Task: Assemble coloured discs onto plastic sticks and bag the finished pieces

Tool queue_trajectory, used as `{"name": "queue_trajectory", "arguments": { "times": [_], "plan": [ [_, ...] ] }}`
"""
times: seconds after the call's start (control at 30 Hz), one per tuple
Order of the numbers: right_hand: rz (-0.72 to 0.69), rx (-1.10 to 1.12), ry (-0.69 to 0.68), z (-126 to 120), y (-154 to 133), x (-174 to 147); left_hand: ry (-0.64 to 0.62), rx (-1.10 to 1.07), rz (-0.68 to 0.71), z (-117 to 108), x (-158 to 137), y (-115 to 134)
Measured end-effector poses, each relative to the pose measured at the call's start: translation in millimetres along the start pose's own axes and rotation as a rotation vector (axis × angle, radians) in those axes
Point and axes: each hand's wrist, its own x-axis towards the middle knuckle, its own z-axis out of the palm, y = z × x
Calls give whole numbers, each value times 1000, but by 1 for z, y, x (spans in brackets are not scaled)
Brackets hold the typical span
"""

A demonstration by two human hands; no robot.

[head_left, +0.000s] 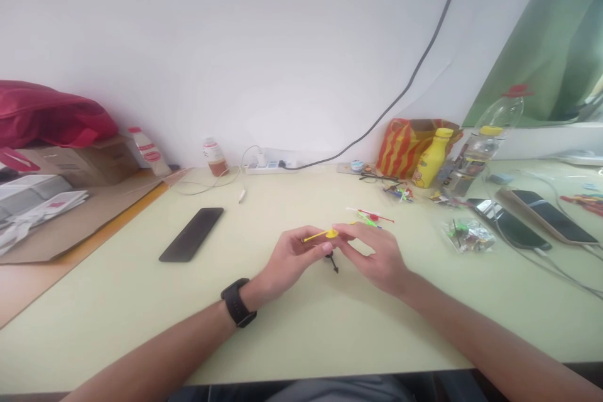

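My left hand (pixel 292 257) and right hand (pixel 380 255) pinch a small yellow piece (pixel 332 233) between them, above the table (pixel 282 345).
I'd grip it lightly by the round base, since the thin stem looks easy to bend; a black piece (pixel 335 264) pokes out below, held or lying, I can't tell. Farther off, the red-capped bottle (pixel 151 154) and the bottle of brown drink (pixel 217 161) carry labels, too blurred for me to read.
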Motion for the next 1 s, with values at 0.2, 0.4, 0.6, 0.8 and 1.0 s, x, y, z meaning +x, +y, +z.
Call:
{"name": "queue_trajectory", "arguments": {
  "times": [0.2,0.4,0.6,0.8,1.0],
  "plan": [
    [166,118,-176,-1,-1,-2,122,-66,16,-7,0,3],
    [258,243,-299,4,3,-7,165,-89,26,-9,0,7],
    [248,196,-339,-3,5,-6,169,-13,51,-14,3,4],
    [354,240,-264,-8,5,-5,181,35,93,-17,5,1],
    [448,417,-290,-10,3,0,153,98,127,-16,3,3]
  ]
}}
